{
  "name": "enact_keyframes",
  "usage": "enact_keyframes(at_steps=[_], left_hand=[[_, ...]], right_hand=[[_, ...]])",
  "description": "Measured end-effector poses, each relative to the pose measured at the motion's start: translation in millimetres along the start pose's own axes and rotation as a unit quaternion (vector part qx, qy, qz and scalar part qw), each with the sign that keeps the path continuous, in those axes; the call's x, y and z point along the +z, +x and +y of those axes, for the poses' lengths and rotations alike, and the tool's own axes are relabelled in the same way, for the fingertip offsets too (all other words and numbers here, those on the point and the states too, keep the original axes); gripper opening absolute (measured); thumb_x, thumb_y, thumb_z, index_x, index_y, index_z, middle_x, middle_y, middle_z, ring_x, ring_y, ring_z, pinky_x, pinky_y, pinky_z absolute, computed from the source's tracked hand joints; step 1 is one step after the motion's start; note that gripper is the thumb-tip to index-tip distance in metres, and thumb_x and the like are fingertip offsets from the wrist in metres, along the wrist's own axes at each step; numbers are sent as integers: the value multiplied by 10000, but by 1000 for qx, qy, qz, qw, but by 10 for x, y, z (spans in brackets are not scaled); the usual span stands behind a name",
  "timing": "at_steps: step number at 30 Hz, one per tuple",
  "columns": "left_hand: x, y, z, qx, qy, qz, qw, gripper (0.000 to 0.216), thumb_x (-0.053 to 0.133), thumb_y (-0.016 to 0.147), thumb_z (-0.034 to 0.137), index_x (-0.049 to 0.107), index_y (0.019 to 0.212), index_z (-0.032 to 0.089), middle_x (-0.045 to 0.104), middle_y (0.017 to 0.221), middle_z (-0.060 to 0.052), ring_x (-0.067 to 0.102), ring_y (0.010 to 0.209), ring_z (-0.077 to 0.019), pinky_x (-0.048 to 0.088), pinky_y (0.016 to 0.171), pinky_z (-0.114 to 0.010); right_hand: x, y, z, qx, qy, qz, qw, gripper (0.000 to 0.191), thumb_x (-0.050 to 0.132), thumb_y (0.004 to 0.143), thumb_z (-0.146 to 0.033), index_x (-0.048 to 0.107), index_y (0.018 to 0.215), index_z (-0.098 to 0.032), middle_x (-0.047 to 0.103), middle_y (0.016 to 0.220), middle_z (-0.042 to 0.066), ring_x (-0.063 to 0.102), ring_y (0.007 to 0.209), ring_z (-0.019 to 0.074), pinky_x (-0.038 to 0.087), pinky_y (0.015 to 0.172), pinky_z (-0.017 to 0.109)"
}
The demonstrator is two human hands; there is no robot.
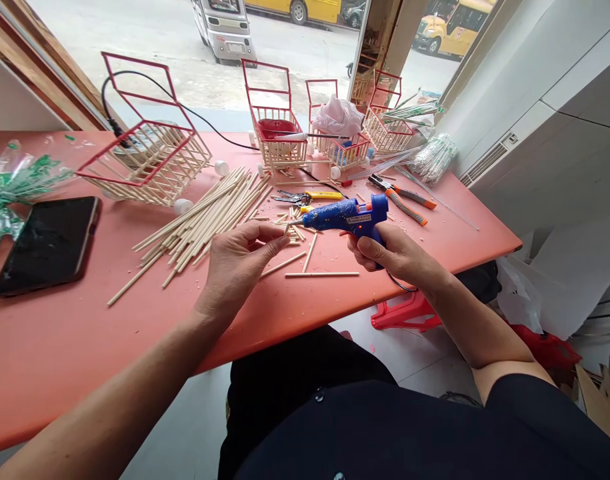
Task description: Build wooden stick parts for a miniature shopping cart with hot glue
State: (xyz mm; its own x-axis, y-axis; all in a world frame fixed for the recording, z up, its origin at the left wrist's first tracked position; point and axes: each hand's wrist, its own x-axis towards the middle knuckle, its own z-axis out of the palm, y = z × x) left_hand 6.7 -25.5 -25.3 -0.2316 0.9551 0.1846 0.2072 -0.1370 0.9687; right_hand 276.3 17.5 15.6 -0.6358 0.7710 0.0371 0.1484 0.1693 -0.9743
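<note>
My right hand is wrapped around the handle of a blue hot glue gun, whose small red light is lit. The gun's nozzle points left, toward my left hand. Thumb and forefinger of that hand are pinched on a short wooden stick, mostly hidden by the fingers, with its end close to the nozzle; whether they touch I cannot tell. Below the gun lie cut stick pieces and one longer piece. A pile of long wooden sticks lies left of my left hand.
Several small stick-built carts with red rims, one at left, stand along the pink table. Yellow-handled wire strippers and orange-handled pliers lie behind the gun. A black phone lies left; bundled sticks lie right.
</note>
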Motion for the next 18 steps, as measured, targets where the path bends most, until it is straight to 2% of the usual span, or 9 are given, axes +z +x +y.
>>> enact_keyframes(at_steps=[8,12,18], left_hand=[[-7,7,-6,-1,1,0,1000,101,841,802,339,857,850,252,847,885,-19,737,805,-200,579,779,-320],[-4,6,-8,3,-4,1,1000,107,841,796,351,854,844,256,849,889,-21,747,826,-212,590,809,-335],[-2,1,3,8,0,-1,1000,112,830,799,355,853,846,256,850,890,-26,772,884,-230,612,887,-355]], right_hand=[[-3,13,32,7,4,4,1000,551,751,993,-712,575,959,-191,485,758,-50,409,596,76,360,506,224],[-9,12,34,1,17,1,1000,545,782,983,-686,538,914,-203,454,724,-68,397,582,71,344,499,222],[-10,16,24,0,-4,-2,1000,526,728,1019,-690,577,920,-196,456,724,-62,394,575,74,367,495,224]])
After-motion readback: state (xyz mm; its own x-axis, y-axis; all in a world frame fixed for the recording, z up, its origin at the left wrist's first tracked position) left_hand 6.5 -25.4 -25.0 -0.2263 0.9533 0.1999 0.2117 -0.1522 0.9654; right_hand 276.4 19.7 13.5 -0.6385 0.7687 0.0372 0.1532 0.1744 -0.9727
